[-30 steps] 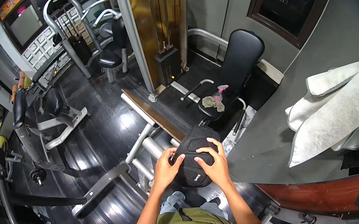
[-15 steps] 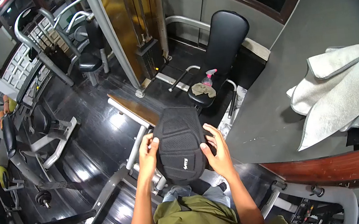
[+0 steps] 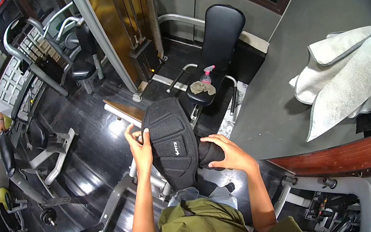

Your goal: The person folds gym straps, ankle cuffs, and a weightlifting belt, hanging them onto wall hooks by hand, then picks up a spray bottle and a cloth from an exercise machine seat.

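Steadying the black padded belt (image 3: pixel 163 135) at twelve o'clock from the torso (image 3: pixel 201 227), the left hand (image 3: pixel 141 154) pinches its ten-o'clock edge while the right hand (image 3: pixel 232 154) grips its bunched four-o'clock end, apparently supporting both sides.

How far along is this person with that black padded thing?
Already done: the black padded piece is held up, its label showing. In hand: the left hand holds one edge, the right hand what looks like its bunched end. Left, perhaps: that end is not flat. Beyond that, I cannot tell.
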A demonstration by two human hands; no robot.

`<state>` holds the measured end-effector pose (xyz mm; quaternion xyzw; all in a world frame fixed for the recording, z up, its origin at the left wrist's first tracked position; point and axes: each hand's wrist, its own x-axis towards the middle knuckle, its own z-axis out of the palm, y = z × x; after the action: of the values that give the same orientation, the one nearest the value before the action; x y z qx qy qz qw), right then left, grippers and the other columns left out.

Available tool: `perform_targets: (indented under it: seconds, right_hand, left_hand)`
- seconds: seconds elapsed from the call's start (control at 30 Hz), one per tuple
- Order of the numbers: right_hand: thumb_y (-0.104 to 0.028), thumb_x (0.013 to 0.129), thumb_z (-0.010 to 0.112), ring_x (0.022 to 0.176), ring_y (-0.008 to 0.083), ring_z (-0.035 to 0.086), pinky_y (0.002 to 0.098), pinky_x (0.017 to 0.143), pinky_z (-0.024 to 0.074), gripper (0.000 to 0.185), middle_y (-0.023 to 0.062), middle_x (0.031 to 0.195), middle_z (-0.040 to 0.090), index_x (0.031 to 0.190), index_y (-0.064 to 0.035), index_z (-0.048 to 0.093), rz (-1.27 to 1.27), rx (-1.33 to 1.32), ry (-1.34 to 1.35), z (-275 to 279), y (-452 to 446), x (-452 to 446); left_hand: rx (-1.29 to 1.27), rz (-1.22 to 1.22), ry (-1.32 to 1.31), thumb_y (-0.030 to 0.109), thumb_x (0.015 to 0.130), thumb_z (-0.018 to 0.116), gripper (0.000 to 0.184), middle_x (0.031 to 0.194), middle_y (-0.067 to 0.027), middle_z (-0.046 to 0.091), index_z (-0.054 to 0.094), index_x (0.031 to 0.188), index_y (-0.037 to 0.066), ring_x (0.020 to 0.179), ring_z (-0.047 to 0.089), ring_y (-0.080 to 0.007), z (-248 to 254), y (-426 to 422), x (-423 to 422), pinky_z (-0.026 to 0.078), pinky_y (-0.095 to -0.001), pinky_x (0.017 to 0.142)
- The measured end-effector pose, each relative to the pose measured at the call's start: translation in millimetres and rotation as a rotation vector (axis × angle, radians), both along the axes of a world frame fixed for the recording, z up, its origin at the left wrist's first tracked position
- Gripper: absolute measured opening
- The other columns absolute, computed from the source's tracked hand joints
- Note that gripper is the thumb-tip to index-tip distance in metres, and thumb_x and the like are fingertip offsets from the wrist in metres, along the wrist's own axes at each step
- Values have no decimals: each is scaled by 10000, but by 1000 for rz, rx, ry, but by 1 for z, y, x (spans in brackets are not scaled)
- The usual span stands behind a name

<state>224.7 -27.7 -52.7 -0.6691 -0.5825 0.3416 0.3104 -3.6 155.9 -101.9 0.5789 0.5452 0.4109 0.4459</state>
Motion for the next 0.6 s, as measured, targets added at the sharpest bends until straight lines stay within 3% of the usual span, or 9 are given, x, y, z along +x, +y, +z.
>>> perform_targets:
  seconds: [0.07, 0.1, 0.13, 0.2, 0.23, 0.27, 0.4, 0.53, 0.6]
  right_hand:
    - [-170, 696, 841, 1286, 330, 512, 418, 1098, 417, 805, 112, 1413, 497, 1421, -203, 492, -1, -8, 18, -3, 1, 1]
    - [-176, 682, 843, 1265, 331, 527, 413, 1090, 420, 807, 115, 1370, 531, 1413, -187, 502, -8, -2, 26, -5, 2, 1]
    - [-182, 667, 844, 1244, 332, 542, 409, 1081, 422, 810, 118, 1327, 566, 1406, -171, 513, -15, 4, 35, -6, 3, 1]
    - [-192, 661, 849, 1239, 334, 546, 409, 1081, 425, 825, 119, 1334, 568, 1411, -163, 508, -17, -7, 30, -6, 3, 2]
    - [-203, 655, 854, 1234, 336, 550, 408, 1080, 427, 840, 120, 1340, 570, 1417, -155, 504, -21, -19, 25, -6, 2, 2]
    - [-203, 655, 854, 1234, 336, 550, 408, 1080, 427, 840, 120, 1340, 570, 1417, -155, 504, -20, -22, 25, -8, 2, 4]
    - [-269, 643, 879, 1230, 356, 541, 427, 1068, 424, 907, 147, 1351, 559, 1449, -182, 472, -23, 8, 38, -22, 3, 10]
    - [-316, 634, 897, 1186, 364, 532, 442, 1048, 425, 956, 158, 1257, 585, 1471, -211, 447, -90, -43, -65, -16, -2, 10]
    - [-296, 629, 895, 1215, 358, 525, 438, 1057, 424, 938, 153, 1299, 583, 1456, -189, 466, -121, -35, -79, -14, -7, 7]
  left_hand:
    - [84, 34, 97, 181, 970, 640, 466, 954, -56, 551, 442, 1381, 88, 871, 542, -154, 5, -2, 3, 449, -303, 776]
    - [168, 34, 118, 145, 951, 631, 432, 1074, -117, 526, 483, 1352, 86, 1013, 522, -242, 9, -5, 6, 429, -367, 884]
    - [168, 36, 118, 145, 951, 631, 432, 1074, -117, 526, 483, 1352, 86, 1013, 522, -242, 11, -7, 7, 429, -367, 884]
    - [500, 86, 356, 115, 924, 617, 396, 1165, -157, 495, 534, 1310, 91, 1148, 460, -321, 15, -14, 11, 360, -442, 998]
    - [499, 74, 333, 103, 893, 623, 359, 1213, -173, 468, 588, 1250, 102, 1205, 415, -347, 33, -24, 16, 303, -459, 1058]
    - [587, 28, 369, 114, 863, 647, 331, 1180, -154, 513, 625, 1193, 114, 1179, 460, -334, 45, -34, 20, 323, -455, 1053]
    - [877, -603, 411, 176, 812, 697, 290, 1160, -60, 609, 679, 1101, 153, 1191, 518, -293, 54, -67, 36, 350, -465, 1033]
    - [829, -679, 516, 262, 828, 711, 340, 1218, -42, 600, 660, 1145, 150, 1282, 471, -298, 40, -85, 45, 303, -521, 1135]
    - [805, -679, 518, 257, 832, 706, 344, 1235, -44, 593, 656, 1152, 142, 1302, 456, -303, 42, -88, 46, 273, -534, 1159]
